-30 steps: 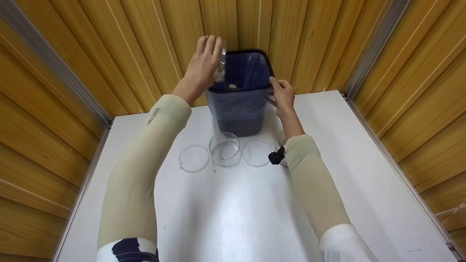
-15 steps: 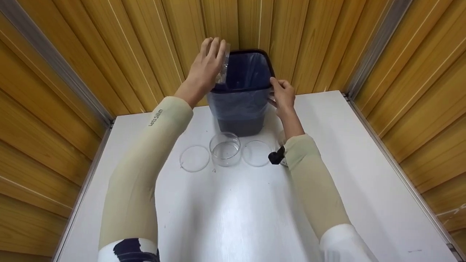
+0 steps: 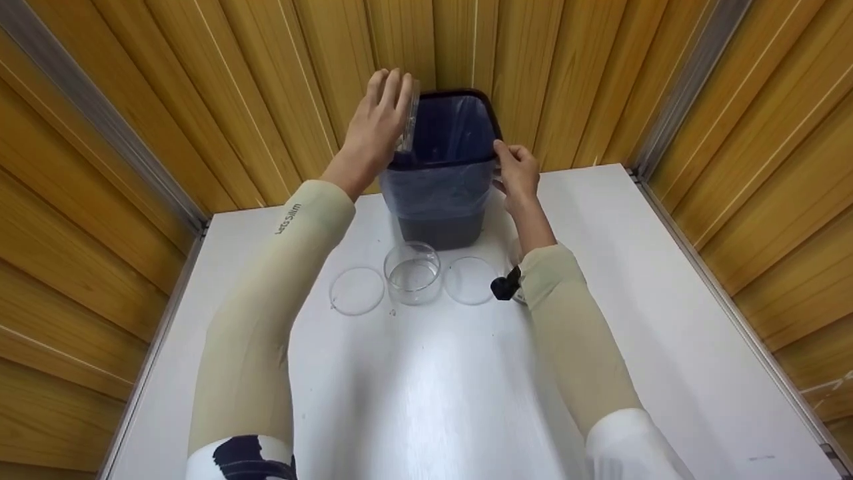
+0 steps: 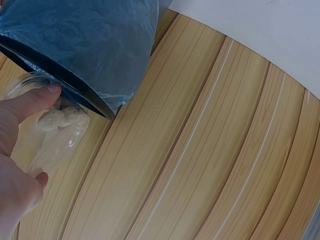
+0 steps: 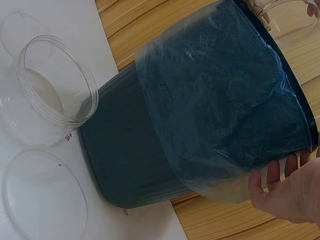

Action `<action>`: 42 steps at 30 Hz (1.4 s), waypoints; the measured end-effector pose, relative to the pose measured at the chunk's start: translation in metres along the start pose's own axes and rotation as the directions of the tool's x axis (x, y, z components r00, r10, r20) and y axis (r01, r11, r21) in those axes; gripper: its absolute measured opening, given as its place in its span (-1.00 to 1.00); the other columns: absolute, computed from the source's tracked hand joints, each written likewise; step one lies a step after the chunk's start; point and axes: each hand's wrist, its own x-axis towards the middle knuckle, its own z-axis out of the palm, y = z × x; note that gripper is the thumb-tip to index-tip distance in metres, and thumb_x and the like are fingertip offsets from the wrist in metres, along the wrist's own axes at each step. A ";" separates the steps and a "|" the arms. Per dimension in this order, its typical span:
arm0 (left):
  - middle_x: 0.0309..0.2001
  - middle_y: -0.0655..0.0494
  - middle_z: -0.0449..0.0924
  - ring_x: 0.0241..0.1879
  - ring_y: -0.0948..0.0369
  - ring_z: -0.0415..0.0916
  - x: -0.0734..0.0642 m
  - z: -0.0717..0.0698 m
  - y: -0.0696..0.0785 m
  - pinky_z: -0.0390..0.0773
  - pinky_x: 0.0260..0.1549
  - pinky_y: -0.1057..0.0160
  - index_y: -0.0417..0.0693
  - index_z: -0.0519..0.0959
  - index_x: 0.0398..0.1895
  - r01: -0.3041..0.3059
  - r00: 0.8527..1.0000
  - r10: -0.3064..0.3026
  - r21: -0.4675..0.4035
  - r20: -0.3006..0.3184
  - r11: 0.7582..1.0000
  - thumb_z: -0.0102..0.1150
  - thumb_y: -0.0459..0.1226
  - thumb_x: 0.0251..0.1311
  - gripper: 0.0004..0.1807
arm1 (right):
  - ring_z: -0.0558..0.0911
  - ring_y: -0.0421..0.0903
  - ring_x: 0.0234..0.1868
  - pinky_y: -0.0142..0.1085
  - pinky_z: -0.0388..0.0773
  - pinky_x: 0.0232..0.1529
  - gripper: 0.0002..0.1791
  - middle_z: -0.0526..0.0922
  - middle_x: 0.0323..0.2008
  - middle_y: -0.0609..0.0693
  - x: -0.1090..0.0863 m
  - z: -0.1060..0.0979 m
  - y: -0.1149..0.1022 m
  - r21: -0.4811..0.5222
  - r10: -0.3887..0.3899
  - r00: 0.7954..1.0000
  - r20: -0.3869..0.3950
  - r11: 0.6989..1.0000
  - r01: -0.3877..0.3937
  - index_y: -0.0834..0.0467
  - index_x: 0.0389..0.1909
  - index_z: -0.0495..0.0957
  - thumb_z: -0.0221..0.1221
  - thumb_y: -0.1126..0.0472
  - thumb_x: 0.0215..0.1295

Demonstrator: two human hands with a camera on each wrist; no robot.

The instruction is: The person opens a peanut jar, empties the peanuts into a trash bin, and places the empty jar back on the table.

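My left hand (image 3: 376,127) grips a clear round plastic container (image 3: 410,130), tipped on its side at the left rim of a dark trash bin (image 3: 441,232). Several pale, rounded lumps (image 4: 62,118) lie inside the container in the left wrist view; their kind is unclear. The thumb presses on the container beside the bin's rim. A translucent blue bag (image 5: 210,95) lines the bin and folds down over its outside. My right hand (image 3: 520,173) holds the bin's right rim, with fingers (image 5: 273,172) against the bag. The bin's inner bottom is hidden.
On the white table (image 3: 426,400), an open clear jar (image 3: 412,275) stands before the bin, between two clear round lids (image 3: 356,291). Another clear container (image 3: 514,253) is partly hidden by my right forearm. Wood-grain walls (image 3: 580,80) enclose the table at the back and sides.
A pale lump seen at the bin's mouth one second ago is out of sight now. My left hand has shifted slightly right with the container; my right hand has stayed at the rim.
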 end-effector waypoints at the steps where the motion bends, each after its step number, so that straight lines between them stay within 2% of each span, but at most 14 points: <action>1: 0.57 -0.31 -0.10 0.54 -0.20 -0.12 0.000 0.001 0.001 0.22 0.45 0.09 -0.31 -0.16 0.60 0.002 1.000 -0.002 -0.012 -0.011 1.000 0.28 -0.44 0.18 0.03 | 0.51 -0.14 -0.28 -0.26 0.55 -0.17 -0.76 0.53 -0.26 0.00 0.000 0.000 0.000 -0.007 -0.001 1.000 -0.002 1.000 0.001 0.04 -0.29 0.53 0.23 -0.05 0.42; 2: 0.56 -0.31 -0.09 0.54 -0.20 -0.11 0.000 0.002 0.002 0.25 0.44 0.10 -0.30 -0.14 0.60 0.003 1.000 -0.004 -0.026 -0.028 1.000 0.28 -0.45 0.16 0.03 | 0.51 -0.15 -0.31 -0.30 0.53 -0.23 -0.75 0.53 -0.25 0.02 0.000 0.000 0.000 -0.012 -0.001 1.000 -0.005 1.000 0.001 0.04 -0.29 0.54 0.24 -0.05 0.42; 4: 0.56 -0.31 -0.06 0.54 -0.20 -0.09 0.000 0.003 0.004 0.19 0.47 0.09 -0.30 -0.12 0.59 -0.005 0.999 0.003 -0.036 -0.051 0.999 0.28 -0.48 0.13 0.03 | 0.50 -0.17 -0.35 -0.34 0.51 -0.30 -0.76 0.54 -0.24 0.05 0.000 -0.001 0.000 -0.010 0.003 1.000 -0.005 1.000 -0.003 0.04 -0.30 0.54 0.24 -0.05 0.41; 7: 0.56 -0.31 -0.04 0.54 -0.21 -0.08 0.000 0.004 0.006 0.15 0.48 0.08 -0.30 -0.10 0.59 -0.015 0.997 0.012 -0.036 -0.074 0.999 0.27 -0.51 0.10 0.03 | 0.50 -0.19 -0.39 -0.34 0.54 -0.31 -0.76 0.54 -0.27 0.04 0.000 -0.002 0.001 0.011 0.007 1.000 -0.003 1.000 -0.007 0.05 -0.30 0.54 0.25 -0.03 0.41; 12: 0.56 -0.29 -0.04 0.54 -0.20 -0.08 0.002 0.007 0.007 0.11 0.50 0.07 -0.29 -0.09 0.59 -0.012 0.996 0.011 -0.013 -0.085 1.000 0.28 -0.51 0.07 0.05 | 0.55 -0.15 -0.34 -0.17 0.60 -0.09 -0.76 0.54 -0.36 -0.03 -0.001 -0.003 0.002 0.051 0.008 1.000 0.011 0.999 -0.009 0.06 -0.29 0.54 0.26 -0.02 0.40; 15: 0.56 -0.29 -0.02 0.54 -0.21 -0.06 0.002 0.010 0.008 0.15 0.49 0.07 -0.30 -0.08 0.59 -0.018 0.994 0.017 -0.009 -0.108 1.000 0.30 -0.52 0.04 0.06 | 0.56 -0.10 -0.28 -0.07 0.58 0.05 -0.76 0.55 -0.36 -0.04 0.000 -0.004 0.001 0.055 0.003 1.000 0.016 0.998 -0.004 0.07 -0.26 0.54 0.25 -0.01 0.41; 21: 0.54 -0.28 0.06 0.52 -0.18 0.02 0.003 0.018 0.012 0.21 0.46 0.07 -0.29 -0.02 0.58 -0.019 0.987 0.028 0.058 -0.161 0.998 0.27 -0.52 0.06 0.01 | 0.56 -0.07 -0.26 -0.06 0.60 0.06 -0.77 0.55 -0.33 -0.02 0.000 -0.002 0.003 0.054 -0.009 1.000 0.016 0.998 0.008 0.09 -0.25 0.53 0.24 0.00 0.42; 26: 0.56 -0.27 -0.01 0.54 -0.17 -0.03 0.003 0.019 0.014 0.22 0.45 0.06 -0.28 -0.08 0.60 -0.041 0.992 0.055 0.114 -0.115 0.993 0.33 -0.45 0.07 0.06 | 0.56 -0.06 -0.29 -0.04 0.62 0.05 -0.77 0.53 -0.34 -0.01 -0.001 -0.003 0.004 0.058 -0.027 0.999 0.027 0.998 0.025 0.11 -0.25 0.52 0.23 0.01 0.43; 28: 0.57 -0.27 -0.05 0.55 -0.17 -0.07 0.003 0.018 0.014 0.21 0.46 0.05 -0.27 -0.11 0.60 -0.051 0.994 0.061 0.114 -0.090 0.992 0.36 -0.41 0.05 0.10 | 0.56 -0.06 -0.31 -0.03 0.62 0.05 -0.76 0.53 -0.35 0.00 -0.001 -0.003 0.005 0.064 -0.032 0.999 0.033 0.998 0.029 0.11 -0.26 0.52 0.23 0.02 0.44; 32: 0.57 -0.26 -0.06 0.55 -0.17 -0.09 0.003 0.019 0.012 0.23 0.45 0.03 -0.25 -0.11 0.60 -0.053 0.994 0.059 0.066 -0.094 0.996 0.36 -0.45 0.08 0.09 | 0.56 -0.07 -0.32 -0.02 0.62 0.05 -0.76 0.53 -0.35 -0.01 -0.002 -0.002 0.004 0.066 -0.035 0.999 0.028 0.997 0.033 0.11 -0.27 0.52 0.23 0.02 0.43; 36: 0.56 -0.25 0.00 0.54 -0.15 -0.03 0.002 0.022 0.012 0.26 0.43 0.03 -0.24 -0.05 0.59 -0.060 0.987 0.068 0.057 -0.148 0.997 0.29 -0.51 0.13 0.00 | 0.56 -0.05 -0.29 -0.03 0.61 0.06 -0.76 0.52 -0.35 -0.01 -0.003 -0.001 0.003 0.062 -0.028 0.999 0.022 0.998 0.027 0.10 -0.29 0.51 0.23 0.01 0.43; 42: 0.54 -0.23 0.07 0.51 -0.13 0.04 0.002 0.026 0.014 0.26 0.42 0.04 -0.23 0.01 0.58 -0.092 0.972 0.110 0.093 -0.209 0.991 0.25 -0.55 0.17 -0.06 | 0.57 -0.02 -0.22 -0.02 0.60 0.09 -0.77 0.52 -0.35 -0.02 -0.003 0.000 0.002 0.058 -0.011 1.000 0.021 0.998 0.009 0.09 -0.29 0.51 0.24 0.02 0.42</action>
